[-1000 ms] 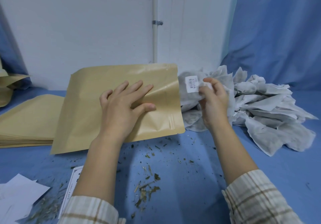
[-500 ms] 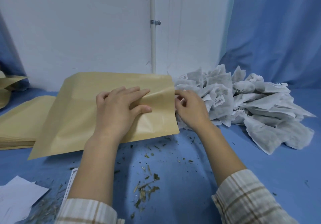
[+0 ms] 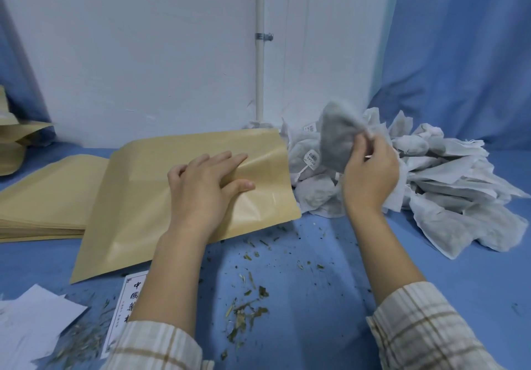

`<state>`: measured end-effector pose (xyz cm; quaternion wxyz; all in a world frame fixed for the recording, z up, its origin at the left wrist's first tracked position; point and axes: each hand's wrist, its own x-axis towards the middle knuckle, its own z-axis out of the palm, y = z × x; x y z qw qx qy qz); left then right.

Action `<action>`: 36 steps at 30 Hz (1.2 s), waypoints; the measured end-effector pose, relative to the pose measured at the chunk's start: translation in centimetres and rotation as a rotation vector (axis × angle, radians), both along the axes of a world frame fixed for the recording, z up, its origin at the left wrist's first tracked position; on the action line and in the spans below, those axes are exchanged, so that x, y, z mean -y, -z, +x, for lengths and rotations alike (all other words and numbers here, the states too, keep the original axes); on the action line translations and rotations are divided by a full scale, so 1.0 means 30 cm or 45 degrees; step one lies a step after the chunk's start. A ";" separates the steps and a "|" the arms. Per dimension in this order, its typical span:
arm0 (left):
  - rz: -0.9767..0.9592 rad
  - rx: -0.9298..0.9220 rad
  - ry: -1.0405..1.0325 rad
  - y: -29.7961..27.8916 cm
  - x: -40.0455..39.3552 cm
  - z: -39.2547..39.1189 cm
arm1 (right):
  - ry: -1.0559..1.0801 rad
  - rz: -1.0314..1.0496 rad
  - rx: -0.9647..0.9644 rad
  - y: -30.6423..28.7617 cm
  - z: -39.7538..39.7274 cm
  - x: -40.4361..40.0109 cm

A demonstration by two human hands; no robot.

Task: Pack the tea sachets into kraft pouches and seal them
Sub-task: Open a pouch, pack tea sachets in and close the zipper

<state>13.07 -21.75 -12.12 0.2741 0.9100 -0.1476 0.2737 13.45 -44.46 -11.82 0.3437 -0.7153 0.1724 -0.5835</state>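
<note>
Sachets (image 3: pixel 448 180) heap on blue table (image 3: pixel 330 298) by white wall (image 3: pixel 143 53).

A pouch (image 3: pixel 178 197) lies on the table (image 3: pixel 330 298), its left edge over a stack of pouches (image 3: pixel 48 197). A pile of sachets (image 3: pixel 431 183) sits to its right. Loose leaf bits (image 3: pixel 247 312) lie nearer, papers (image 3: pixel 34 329) near left.

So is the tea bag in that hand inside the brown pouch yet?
Out. The right hand holds the tea sachet up beside the kraft pouch, which lies flat under the left hand.
</note>
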 end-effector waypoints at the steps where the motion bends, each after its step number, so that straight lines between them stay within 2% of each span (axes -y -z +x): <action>1: -0.015 0.011 -0.002 -0.002 0.000 0.000 | -0.033 0.138 0.052 -0.021 -0.004 -0.008; 3: -0.034 0.041 -0.011 -0.007 0.000 -0.001 | -0.171 0.348 0.052 -0.043 -0.006 -0.010; 7: -0.100 0.107 0.011 -0.027 -0.004 -0.010 | -0.789 0.711 -0.129 -0.040 -0.006 -0.019; 10: -0.187 0.086 0.186 -0.045 0.003 -0.026 | -1.153 0.781 -0.284 -0.034 -0.004 -0.060; 12: -0.176 0.096 0.247 -0.052 0.004 -0.032 | -1.293 0.693 -0.323 -0.031 -0.012 -0.077; 19: -0.190 0.016 0.412 -0.067 0.018 -0.047 | -1.294 -0.053 -0.803 -0.030 -0.033 -0.121; 20: -0.153 0.006 0.431 -0.065 0.028 -0.049 | -1.341 -0.052 -0.908 -0.026 -0.038 -0.130; 23: -0.099 -0.023 0.473 -0.047 0.038 -0.037 | -1.470 0.228 -1.257 0.009 -0.049 -0.127; 25: -0.099 -0.050 0.442 -0.038 0.029 -0.029 | -1.394 0.090 -1.259 0.029 -0.035 -0.126; 27: -0.134 -0.010 0.352 -0.033 0.012 -0.026 | -1.174 -0.111 -0.964 0.038 -0.008 -0.117; 29: -0.156 0.055 0.241 -0.031 -0.002 -0.023 | -0.901 -0.144 -0.742 0.034 0.006 -0.083; 30: -0.155 0.071 0.202 -0.031 -0.006 -0.023 | -0.768 -0.226 -0.757 0.037 0.015 -0.057; 32: -0.152 0.072 0.173 -0.030 -0.007 -0.020 | -0.645 -0.528 -1.120 0.049 0.012 -0.007; 33: -0.154 0.064 0.175 -0.028 -0.006 -0.018 | -0.693 -0.604 -1.305 0.058 0.013 0.008; 34: -0.159 0.058 0.179 -0.025 -0.004 -0.017 | -0.774 -0.622 -1.379 0.068 0.015 0.014; 36: -0.157 0.045 0.175 -0.017 -0.002 -0.016 | -0.838 -0.546 -1.234 0.073 0.017 0.020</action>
